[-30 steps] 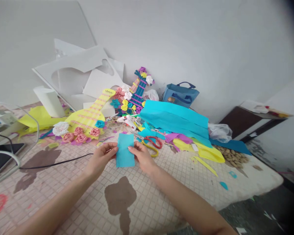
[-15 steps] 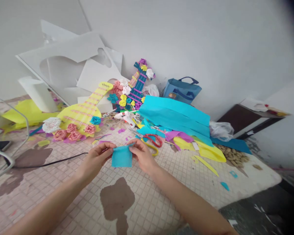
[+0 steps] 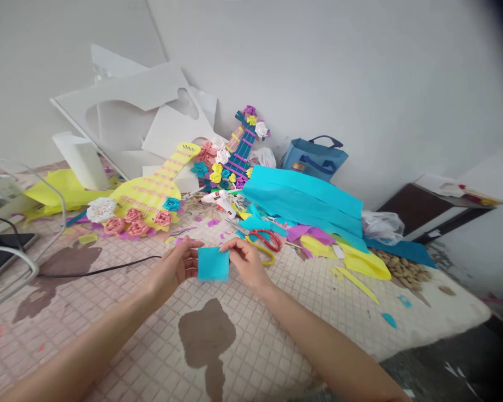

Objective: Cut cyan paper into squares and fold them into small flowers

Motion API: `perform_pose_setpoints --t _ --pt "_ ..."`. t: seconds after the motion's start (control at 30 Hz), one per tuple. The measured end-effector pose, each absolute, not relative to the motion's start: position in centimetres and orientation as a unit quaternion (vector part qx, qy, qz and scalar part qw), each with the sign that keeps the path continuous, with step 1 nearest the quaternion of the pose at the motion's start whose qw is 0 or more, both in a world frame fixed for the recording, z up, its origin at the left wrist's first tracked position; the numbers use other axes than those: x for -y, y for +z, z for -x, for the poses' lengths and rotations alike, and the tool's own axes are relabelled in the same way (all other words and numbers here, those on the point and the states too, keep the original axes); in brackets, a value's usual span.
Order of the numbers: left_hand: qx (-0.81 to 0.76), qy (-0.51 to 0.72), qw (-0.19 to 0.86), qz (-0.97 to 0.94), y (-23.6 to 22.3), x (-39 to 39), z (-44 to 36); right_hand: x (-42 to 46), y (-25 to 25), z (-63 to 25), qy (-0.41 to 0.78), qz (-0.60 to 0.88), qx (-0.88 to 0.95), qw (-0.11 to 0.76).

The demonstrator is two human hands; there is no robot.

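A small square of turquoise crepe paper hangs flat in front of me above the table, between my two hands. My right hand pinches its top right corner between thumb and fingers. At the left edge, my left hand holds the square with curled fingers that go partly behind it. Just beyond my right hand lie scissors with red handles and a yellow-handled pair. A large turquoise crepe sheet is spread farther back.
A yellow paper guitar with paper flowers lies at the left back, near a white glue gun. Behind it stand a blue decorated guitar and white foam boards. A black cable crosses the left; peanuts lie right.
The turquoise square, its top edge folded over before, now shows flat and squared to me. My left fingers have shifted from its top corner down its left side. The view has turned slightly left.
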State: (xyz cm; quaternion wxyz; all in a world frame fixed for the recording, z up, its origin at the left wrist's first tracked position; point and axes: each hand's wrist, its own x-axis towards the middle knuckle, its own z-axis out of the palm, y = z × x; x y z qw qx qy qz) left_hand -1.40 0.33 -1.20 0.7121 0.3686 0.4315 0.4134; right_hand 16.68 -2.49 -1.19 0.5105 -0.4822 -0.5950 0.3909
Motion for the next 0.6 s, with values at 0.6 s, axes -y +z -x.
perform_pose_setpoints --t 0.6 --pt "-0.431 0.345 0.567 -0.611 -0.9 0.1 1.7 2.3 -0.7 -17.2 0.552 0.468 0.527 0.446"
